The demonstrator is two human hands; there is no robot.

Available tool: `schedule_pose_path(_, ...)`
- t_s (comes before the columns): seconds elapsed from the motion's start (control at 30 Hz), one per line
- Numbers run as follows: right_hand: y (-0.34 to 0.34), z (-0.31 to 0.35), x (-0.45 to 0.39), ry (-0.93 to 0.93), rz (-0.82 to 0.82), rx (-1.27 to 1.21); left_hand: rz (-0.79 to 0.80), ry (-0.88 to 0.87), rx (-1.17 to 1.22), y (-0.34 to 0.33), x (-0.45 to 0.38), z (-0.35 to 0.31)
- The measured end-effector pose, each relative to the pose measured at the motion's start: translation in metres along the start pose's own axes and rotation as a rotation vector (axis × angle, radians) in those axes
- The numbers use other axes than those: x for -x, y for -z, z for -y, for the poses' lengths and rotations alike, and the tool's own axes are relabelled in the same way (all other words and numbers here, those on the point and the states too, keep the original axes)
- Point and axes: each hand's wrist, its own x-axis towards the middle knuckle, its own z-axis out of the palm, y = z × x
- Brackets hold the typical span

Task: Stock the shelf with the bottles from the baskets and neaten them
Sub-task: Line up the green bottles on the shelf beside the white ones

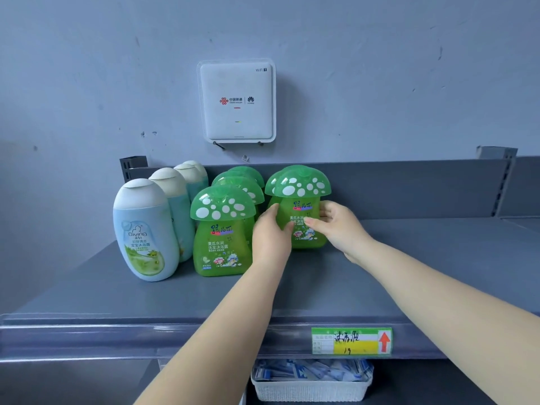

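**Ana:** Both hands hold one green bottle [302, 226]: the left hand [270, 239] wraps its left side, thumb over the label, and the right hand [340, 229] pinches the right edge with curled fingers. That is the whole grip, a hand on each flank of the body, under the spotted cap.

**Ben:** Where does the bottle stand?

**Ana:** On the shelf [409, 273], upright, at the front of a short file, with at least one more green cap showing just behind the grip.

**Ben:** How far along would you say?

**Ana:** Partly stocked, I judge. Left of the grip stands a fuller green row [222, 229], and beyond that a row of white-capped bottles [144, 229], both running front to back. Right of the grip the shelf is bare, so there is room for more. No bottle basket is in view, so I cannot tell how many bottles are left. Below the grip sits a white basket [311, 387] of blue and white packets.

**Ben:** And its facing?

**Ana:** Long axis vertical, cap up. Its label faces out toward the shelf's front edge, matching the row to the left. It stands farther back than that row's front bottle, so aligning is probably what remains.
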Motion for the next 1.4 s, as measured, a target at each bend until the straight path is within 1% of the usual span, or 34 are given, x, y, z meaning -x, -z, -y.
schedule_pose_path(0.17, -0.003, -0.012, -0.001, -0.014, 0.007, 0.049, 0.051, 0.025, -0.086, -0.004, -0.003, 0.005)
schedule_pose_path(0.5, -0.004, -0.007, 0.002, -0.001, 0.003, 0.199, 0.060, 0.026, -0.148, -0.002, 0.000, 0.003)
schedule_pose_path(0.67, -0.001, 0.004, 0.009, -0.011, 0.024, 0.270, 0.031, 0.015, -0.130, 0.005, 0.005, -0.005)
schedule_pose_path(0.77, 0.006, 0.016, 0.012, -0.052, 0.048, 0.313, 0.000, -0.004, -0.115, 0.010, 0.013, -0.011)
schedule_pose_path(0.9, 0.024, 0.031, 0.019, -0.143, 0.031, 0.266, -0.036, -0.006, -0.102, 0.015, 0.026, -0.017)
schedule_pose_path(0.97, 0.035, 0.039, 0.027, -0.174, 0.006, 0.200, -0.056, -0.044, -0.075, 0.015, 0.032, -0.025)
schedule_pose_path(1.03, 0.048, 0.049, 0.038, -0.150, -0.040, 0.165, -0.073, -0.111, -0.066, 0.012, 0.038, -0.038)
schedule_pose_path(1.07, 0.056, 0.053, 0.044, -0.104, -0.069, 0.208, -0.076, -0.155, -0.078, 0.009, 0.040, -0.046)
schedule_pose_path(1.13, 0.074, 0.063, 0.057, 0.023, -0.121, 0.372, -0.063, -0.249, -0.137, 0.002, 0.045, -0.064)
schedule_pose_path(1.23, 0.107, 0.074, 0.079, 0.158, -0.190, 0.623, -0.038, -0.411, -0.292, -0.015, 0.051, -0.092)
schedule_pose_path(1.3, 0.132, 0.079, 0.095, 0.202, -0.234, 0.821, -0.020, -0.511, -0.387, -0.034, 0.056, -0.110)
schedule_pose_path(1.4, 0.172, 0.081, 0.122, 0.177, -0.272, 1.149, 0.030, -0.660, -0.480, -0.069, 0.067, -0.137)
